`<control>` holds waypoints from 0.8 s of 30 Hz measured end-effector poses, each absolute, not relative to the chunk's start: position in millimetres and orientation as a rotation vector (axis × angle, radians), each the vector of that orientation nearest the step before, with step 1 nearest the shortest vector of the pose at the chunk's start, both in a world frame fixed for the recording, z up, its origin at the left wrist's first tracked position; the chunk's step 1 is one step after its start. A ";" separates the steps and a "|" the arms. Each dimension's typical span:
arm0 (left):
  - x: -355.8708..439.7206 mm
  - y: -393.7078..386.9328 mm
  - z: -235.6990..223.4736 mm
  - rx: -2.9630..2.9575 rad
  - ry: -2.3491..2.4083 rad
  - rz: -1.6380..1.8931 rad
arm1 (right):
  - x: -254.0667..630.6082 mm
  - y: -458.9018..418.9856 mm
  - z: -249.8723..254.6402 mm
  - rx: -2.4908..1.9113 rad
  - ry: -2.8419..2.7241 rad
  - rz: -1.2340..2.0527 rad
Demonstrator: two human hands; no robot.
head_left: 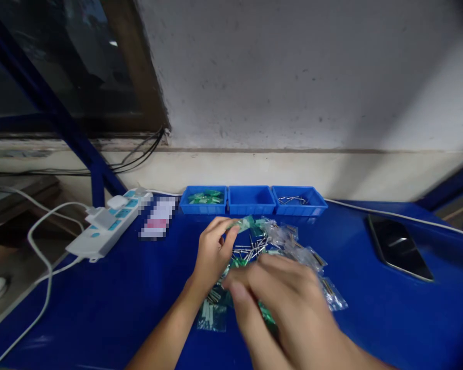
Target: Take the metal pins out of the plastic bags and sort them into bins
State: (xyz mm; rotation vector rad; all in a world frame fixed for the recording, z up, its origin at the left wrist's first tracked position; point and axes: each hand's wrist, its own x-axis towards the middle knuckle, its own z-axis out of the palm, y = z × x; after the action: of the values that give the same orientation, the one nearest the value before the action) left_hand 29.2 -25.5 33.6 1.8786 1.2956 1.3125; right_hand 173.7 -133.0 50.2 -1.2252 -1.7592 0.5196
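Note:
My left hand [215, 245] pinches a small green plastic packet [246, 223] between thumb and fingers, above the far side of a pile. My right hand [283, 298] is nearer to me, slightly blurred, with thumb and fingers pressed together; whatever it may hold is hidden. Under and between the hands lie loose thin metal pins [250, 250]. Clear plastic bags [306, 257] with slim pieces inside spread along the pile's right side. Another clear bag [211, 315] with pale strips lies at the front left. My right hand covers part of the pile.
Three blue bins stand along the back: a left bin [203, 208] with green packets, a middle bin [251, 208], and a right bin [301, 209] with metal pins. A white power strip [100, 231] with cables is at left, a phone [399, 247] at right, on the blue table [139, 288].

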 end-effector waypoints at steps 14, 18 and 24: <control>34.7 -31.7 27.2 1.926 1.185 1.059 | 204.3 -35.5 10.8 -1.221 -1.262 0.876; 36.3 -30.5 23.2 1.360 1.226 0.935 | 200.3 -42.0 12.7 -1.030 -1.672 0.378; 35.4 -28.4 25.9 1.373 1.131 0.997 | 193.9 -57.0 16.0 -0.920 -1.913 0.180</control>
State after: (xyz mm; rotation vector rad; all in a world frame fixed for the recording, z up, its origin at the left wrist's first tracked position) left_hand 35.4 -28.4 25.9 1.3734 1.1307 0.9966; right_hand 193.9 -57.0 16.0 -0.9205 -1.9125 0.1804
